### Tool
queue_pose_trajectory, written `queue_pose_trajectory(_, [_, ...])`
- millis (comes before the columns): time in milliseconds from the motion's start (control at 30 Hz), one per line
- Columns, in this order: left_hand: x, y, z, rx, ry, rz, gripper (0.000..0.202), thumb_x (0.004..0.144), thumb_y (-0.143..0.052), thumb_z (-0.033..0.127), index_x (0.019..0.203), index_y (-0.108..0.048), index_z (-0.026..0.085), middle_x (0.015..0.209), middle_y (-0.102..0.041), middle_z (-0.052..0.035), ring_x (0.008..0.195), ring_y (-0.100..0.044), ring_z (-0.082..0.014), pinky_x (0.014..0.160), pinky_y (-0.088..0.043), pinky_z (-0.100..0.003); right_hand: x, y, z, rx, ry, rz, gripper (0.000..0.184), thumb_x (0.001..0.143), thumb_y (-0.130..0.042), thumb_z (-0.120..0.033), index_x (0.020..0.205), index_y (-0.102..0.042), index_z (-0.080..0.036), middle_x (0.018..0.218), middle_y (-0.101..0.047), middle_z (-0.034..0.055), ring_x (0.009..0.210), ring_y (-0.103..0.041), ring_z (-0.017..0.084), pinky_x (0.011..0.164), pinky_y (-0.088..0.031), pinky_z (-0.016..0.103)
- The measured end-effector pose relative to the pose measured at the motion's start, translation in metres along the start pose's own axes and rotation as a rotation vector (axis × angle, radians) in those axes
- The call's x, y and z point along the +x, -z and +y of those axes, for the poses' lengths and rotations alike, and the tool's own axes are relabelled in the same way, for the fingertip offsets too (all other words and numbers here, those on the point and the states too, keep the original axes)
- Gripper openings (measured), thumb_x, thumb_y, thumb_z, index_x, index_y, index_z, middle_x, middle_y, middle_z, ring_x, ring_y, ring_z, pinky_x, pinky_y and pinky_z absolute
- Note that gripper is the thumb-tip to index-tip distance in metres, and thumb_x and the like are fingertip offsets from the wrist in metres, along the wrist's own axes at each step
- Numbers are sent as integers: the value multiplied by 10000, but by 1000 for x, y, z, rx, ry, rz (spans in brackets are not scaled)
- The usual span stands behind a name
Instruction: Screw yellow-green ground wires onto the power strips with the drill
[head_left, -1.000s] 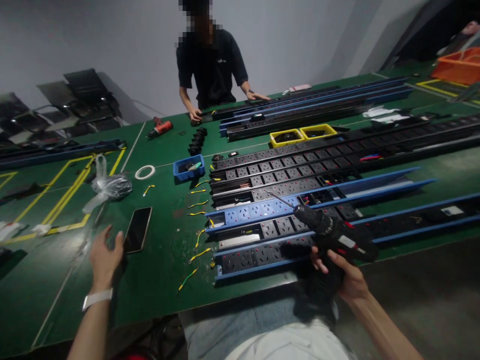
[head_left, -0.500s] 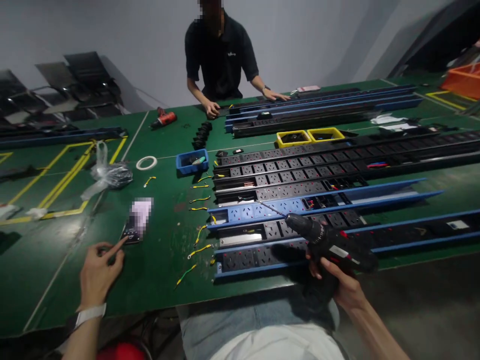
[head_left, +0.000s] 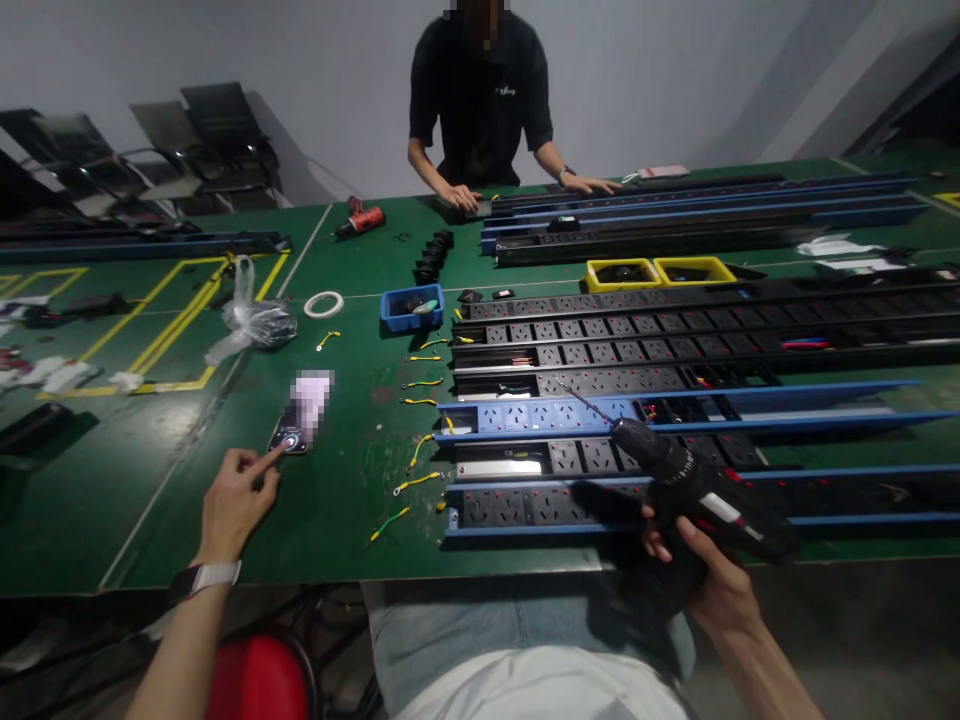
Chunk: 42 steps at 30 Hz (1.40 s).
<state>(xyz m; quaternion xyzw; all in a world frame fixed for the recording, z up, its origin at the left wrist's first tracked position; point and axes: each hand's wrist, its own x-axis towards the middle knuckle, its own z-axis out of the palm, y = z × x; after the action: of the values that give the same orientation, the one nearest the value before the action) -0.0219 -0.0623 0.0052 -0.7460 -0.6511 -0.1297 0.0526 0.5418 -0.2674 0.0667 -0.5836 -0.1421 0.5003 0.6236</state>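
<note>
Head camera is showing two hands sitting well apart. The right hand [head_left: 720, 580] is gripping a black drill [head_left: 720, 495] by its handle, over the near edge of the green table [head_left: 330, 520] and the socket strips [head_left: 499, 508]. The drill is slanting, and its thin bit [head_left: 590, 405] is pointing left and away from the person. The left hand [head_left: 238, 500] is touching the near end of a lit phone [head_left: 306, 410] with one finger. The phone is lying flat, its long side running away and slightly right.
</note>
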Motion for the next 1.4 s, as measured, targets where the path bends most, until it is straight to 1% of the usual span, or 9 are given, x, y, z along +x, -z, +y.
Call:
queue_pose_trajectory(100, [0, 1, 1, -68, 5, -44, 429, 957, -407, 369, 1227, -698, 208, 972, -545, -48, 697, -525, -138, 645, -417, -266, -1, -2, 1, 27, 13, 19, 339, 660, -859, -424, 897, -762, -202, 838, -711, 50, 516, -493, 104, 515, -479, 264])
queue_pose_trajectory(233, [0, 1, 1, -146, 12, -84, 435, 974, -408, 408, 1303, -631, 231, 889, -574, -14, 679, -543, -135, 654, -413, -255, -1, -7, -2, 17, 7, 39, 393, 591, -887, -469, 831, -764, -184, 795, -697, 55, 503, -475, 101, 500, -484, 265])
queue_pose_trajectory(367, [0, -3, -5, -225, 24, -12, 433, 942, -471, 418, 1264, -620, 169, 892, -618, -29, 764, -597, -167, 732, -452, -268, 0, -5, -2, 42, -17, 79, 397, 593, -881, -469, 861, -775, -196, 826, -700, 61, 515, -461, 109, 504, -505, 286])
queue_pose_trajectory(467, [-2, -4, -8, -240, 6, 19, 393, 951, -464, 396, 1203, -654, 162, 865, -610, -28, 739, -581, -161, 744, -450, -271, 1, 0, 0, 60, -36, 59, 378, 631, -863, -467, 900, -780, -215, 851, -699, 55, 533, -461, 114, 518, -515, 291])
queue_pose_trajectory(633, [-4, 1, 0, -142, 22, -22, 396, 967, -417, 359, 1218, -686, 211, 880, -586, -25, 739, -565, -149, 707, -425, -258, -1, -1, 2, 64, -11, 74, 318, 690, -838, -430, 908, -764, -211, 869, -696, 46, 551, -472, 112, 539, -509, 273])
queue_pose_trajectory(867, [4, 3, 4, 6, 87, -202, 488, 969, -402, 345, 1440, -513, 286, 1041, -638, -37, 760, -585, -170, 655, -399, -274, -3, -5, 0, 20, -22, 73, 362, 662, -859, -434, 932, -760, -213, 889, -713, 50, 558, -509, 129, 549, -517, 288])
queue_pose_trajectory(1100, [12, 2, 0, -148, 302, -162, 682, 904, -491, 337, 1559, -320, 259, 841, -622, -1, 770, -633, -189, 706, -435, -285, 2, -1, 3, 56, -43, 134, 342, 606, -866, -440, 838, -785, -202, 808, -697, 74, 515, -482, 138, 489, -515, 304])
queue_pose_trajectory(1267, [16, 5, 13, -12, 278, -225, 650, 933, -446, 364, 1568, -322, 303, 1019, -651, -66, 850, -641, -241, 677, -453, -314, 2, -13, -6, 51, -41, 172, 349, 542, -882, -438, 783, -788, -203, 782, -682, 77, 486, -460, 127, 461, -490, 302])
queue_pose_trajectory(1400, [15, 4, 19, 116, 223, -250, 617, 972, -368, 383, 1581, -295, 317, 1048, -611, -82, 753, -612, -220, 643, -452, -309, 2, -13, -7, 20, -47, 154, 371, 552, -871, -471, 789, -790, -198, 758, -670, 76, 490, -462, 128, 472, -489, 304])
